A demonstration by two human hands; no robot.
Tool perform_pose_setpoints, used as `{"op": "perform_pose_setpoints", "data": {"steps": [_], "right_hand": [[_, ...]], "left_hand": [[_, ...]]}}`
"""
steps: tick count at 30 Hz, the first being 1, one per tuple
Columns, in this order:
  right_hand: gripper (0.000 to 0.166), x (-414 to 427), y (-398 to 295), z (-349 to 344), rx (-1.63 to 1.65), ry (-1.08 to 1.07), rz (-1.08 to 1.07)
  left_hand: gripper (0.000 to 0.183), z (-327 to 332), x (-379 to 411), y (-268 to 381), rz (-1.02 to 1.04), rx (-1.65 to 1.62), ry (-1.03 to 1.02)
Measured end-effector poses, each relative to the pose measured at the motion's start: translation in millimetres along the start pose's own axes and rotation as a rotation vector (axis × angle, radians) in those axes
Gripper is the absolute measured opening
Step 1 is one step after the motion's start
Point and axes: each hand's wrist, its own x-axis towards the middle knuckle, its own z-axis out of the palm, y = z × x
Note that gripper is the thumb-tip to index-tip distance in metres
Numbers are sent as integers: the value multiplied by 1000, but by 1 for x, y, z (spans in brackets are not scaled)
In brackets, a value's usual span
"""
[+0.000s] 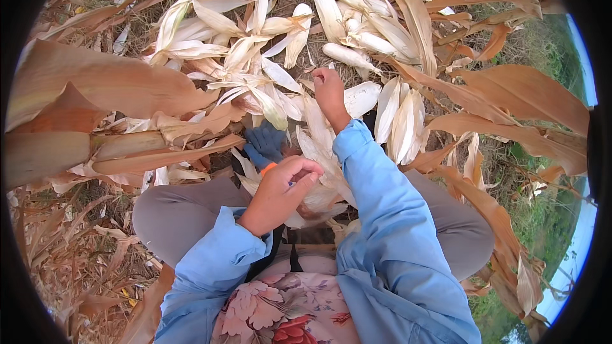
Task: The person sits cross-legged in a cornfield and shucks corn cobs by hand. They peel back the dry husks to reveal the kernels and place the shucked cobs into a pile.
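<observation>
My left hand (283,191) hovers above my lap with its fingers curled and the thumb close to them. A speck of blue shows at its palm, too small to name. Stretched forward, my right hand (330,95) is bent at the fingers, and its grip is hidden by the hand itself. Just ahead of it lies a pale corn ear in its husk (351,56). Under and around both hands are loose dry corn husks (318,129). A blue work glove (266,141) with an orange cuff lies beyond my left hand.
Heaped husks (210,48) and husked ears (377,24) cover the ground ahead. A thick dry corn stalk (129,145) juts in from the left. Broad brown corn leaves (516,100) reach in from the right. My bent knees (186,220) flank the husks.
</observation>
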Motion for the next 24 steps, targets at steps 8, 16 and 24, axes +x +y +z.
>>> {"op": "perform_pose_setpoints", "data": {"steps": [8, 16, 24], "right_hand": [[17, 64, 78, -56, -691, 234, -30], [14, 63, 65, -64, -902, -2, 17], [9, 20, -42, -97, -730, 63, -326]], "left_hand": [[14, 2, 10, 8, -15, 18, 7], [14, 4, 21, 8, -11, 32, 24], [17, 12, 41, 5, 134, 157, 212]]}}
